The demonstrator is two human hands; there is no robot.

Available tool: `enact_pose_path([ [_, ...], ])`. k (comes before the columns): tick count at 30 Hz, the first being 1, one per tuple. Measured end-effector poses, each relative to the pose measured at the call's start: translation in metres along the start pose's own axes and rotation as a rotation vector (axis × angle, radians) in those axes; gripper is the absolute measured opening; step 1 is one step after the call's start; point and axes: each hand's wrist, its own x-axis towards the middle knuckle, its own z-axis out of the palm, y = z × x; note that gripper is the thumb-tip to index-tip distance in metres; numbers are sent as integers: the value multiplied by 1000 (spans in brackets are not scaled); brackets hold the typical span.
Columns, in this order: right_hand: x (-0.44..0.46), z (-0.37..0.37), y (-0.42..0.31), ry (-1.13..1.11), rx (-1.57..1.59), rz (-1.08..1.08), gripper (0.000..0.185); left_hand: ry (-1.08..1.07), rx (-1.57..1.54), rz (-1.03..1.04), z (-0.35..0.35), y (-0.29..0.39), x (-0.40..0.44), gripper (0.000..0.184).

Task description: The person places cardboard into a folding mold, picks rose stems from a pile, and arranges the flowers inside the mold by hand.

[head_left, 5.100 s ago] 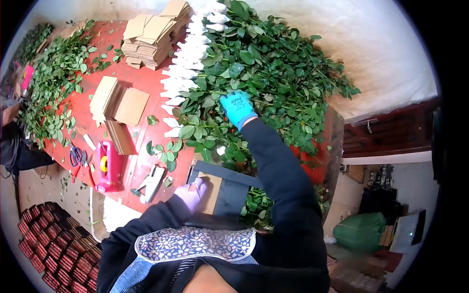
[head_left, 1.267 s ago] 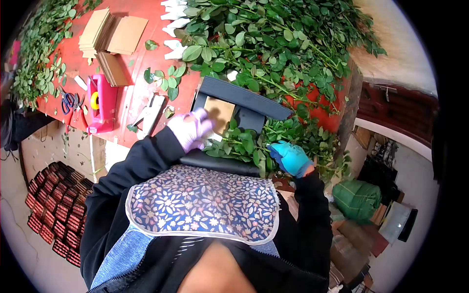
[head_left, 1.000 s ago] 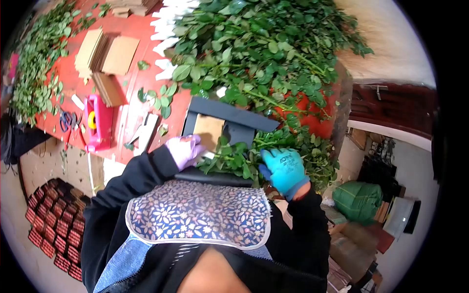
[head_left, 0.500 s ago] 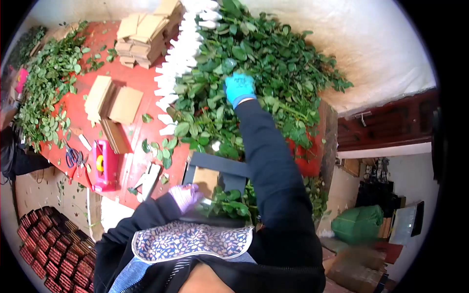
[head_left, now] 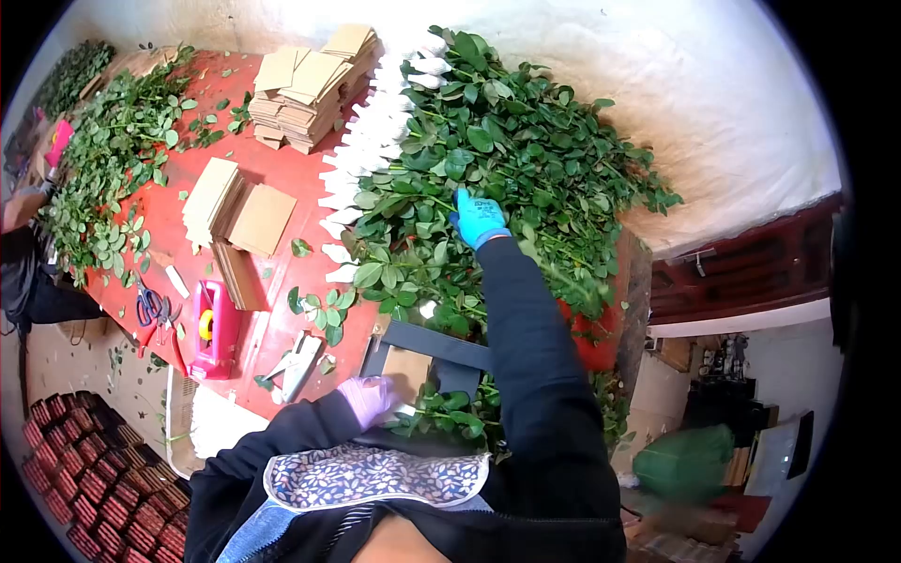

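Observation:
My right hand (head_left: 481,218), in a turquoise glove, reaches into a big pile of leafy flower stems (head_left: 535,131). Its fingers are closed around a leafy stem, and greenery just behind the wrist is motion-blurred. White sleeves (head_left: 361,155) cover the heads along the pile's left side. In a lilac glove, my left hand (head_left: 369,399) is low at the left edge of a dark tray (head_left: 436,340), beside a piece of brown cardboard (head_left: 408,371). Blur smears its fingers, so their grip is unclear. More leafy stems (head_left: 455,408) lie at the tray's near side.
Stacked cardboard pieces (head_left: 310,89) and further cardboard (head_left: 263,220) sit on the red table (head_left: 178,244). Nearby are a pink tape dispenser (head_left: 214,333), a stapler (head_left: 298,364) and scissors (head_left: 148,305). Another leafy pile (head_left: 103,169) lies left, near a person's arm (head_left: 23,206).
My right hand has come nearer across the pile, and leaves behind its wrist are now blurred. My left hand stays by the tray. The view has shifted slightly; a person's hand now shows at far left.

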Motion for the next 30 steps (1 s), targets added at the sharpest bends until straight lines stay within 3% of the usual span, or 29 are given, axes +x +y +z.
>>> enact_pose_path([
  [1, -12, -1, 7, 79, 58, -117, 32, -2, -1, 0, 0, 1, -1, 41],
  [4, -51, -11, 8, 56, 93, -149, 23, 41, -22, 30, -1, -1, 0, 43],
  [7, -118, -37, 11, 256, 83, -233, 25, 47, -3, -25, -3, 4, -2, 41],
  [9, -168, -71, -1, 109, 83, -110, 33, 140, -35, -4, -16, 11, -3, 38],
  [13, -266, -140, -43, 127, 128, -325, 43, 6, 93, -129, 3, 3, -4, 27],
  [16, -319, -111, -38, -301, 549, -288, 37, 55, 107, -102, 39, -20, -9, 34],
  [18, -332, -76, -36, -331, 478, -282, 34, -56, -95, -129, -7, -4, -9, 29],
  [19, -337, -57, -31, -330, 382, -283, 31, 64, -247, -134, 21, -17, -10, 29],
  [21, -342, -5, -8, -341, 557, -204, 24, -118, -108, -224, -7, -1, -3, 29],
  [25, -341, 60, 20, -344, 725, -213, 24, 132, -85, -48, -13, 2, -1, 30],
  [27, -336, 65, 26, -365, 734, -205, 24, 214, -182, -54, 3, -3, 1, 30],
  [28, -329, 56, 25, -543, 698, -167, 24, 256, -231, -53, 12, -6, 3, 30],
  [29, -321, 44, 25, -715, 652, -124, 25, 268, -89, -62, 19, -9, 2, 31],
  [30, -318, 23, 23, -576, 604, -280, 24, 261, -42, -58, 16, -7, 1, 31],
])
